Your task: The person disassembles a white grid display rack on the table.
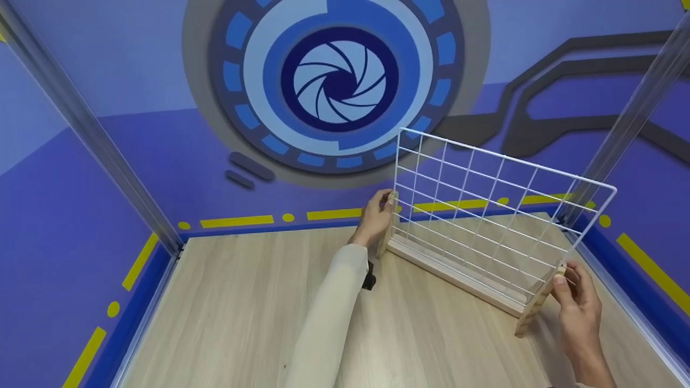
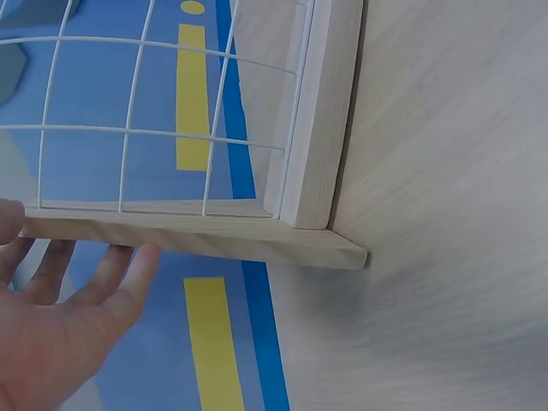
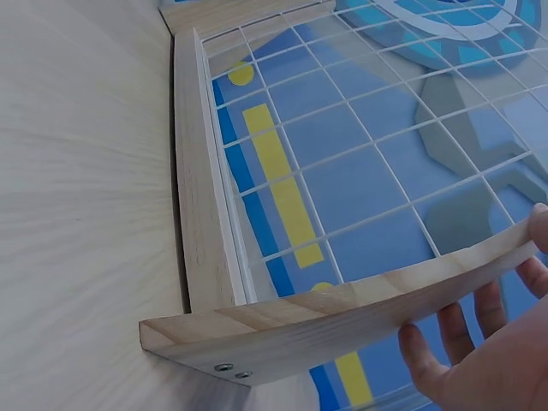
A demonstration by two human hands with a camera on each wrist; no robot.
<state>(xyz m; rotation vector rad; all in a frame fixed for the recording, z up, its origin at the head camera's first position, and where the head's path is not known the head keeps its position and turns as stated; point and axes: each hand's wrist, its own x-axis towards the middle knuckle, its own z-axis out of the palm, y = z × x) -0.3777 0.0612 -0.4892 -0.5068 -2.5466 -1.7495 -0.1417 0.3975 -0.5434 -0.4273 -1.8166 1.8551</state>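
Observation:
A white wire grid (image 1: 485, 210) stands upright in a pale wooden base, forming a rack turned at an angle on the table. Its wooden crossbar (image 1: 458, 277) runs low between two side boards. At the far end, my left hand (image 1: 374, 216) grips the left side board (image 2: 197, 235), thumb on one face and fingers on the other. My right hand (image 1: 581, 310) holds the upper part of the near right side board (image 3: 342, 312) in a similar way. Two screw heads (image 3: 233, 371) show low on that board's outer face. In the head view, the fingertips behind the left board are partly hidden.
The rack rests on a light wood-grain table (image 1: 242, 312). A blue printed wall (image 1: 151, 161) with yellow marks rises behind it, and metal posts (image 1: 91, 124) stand at the corners. A black device (image 1: 369, 276) is on the left wrist.

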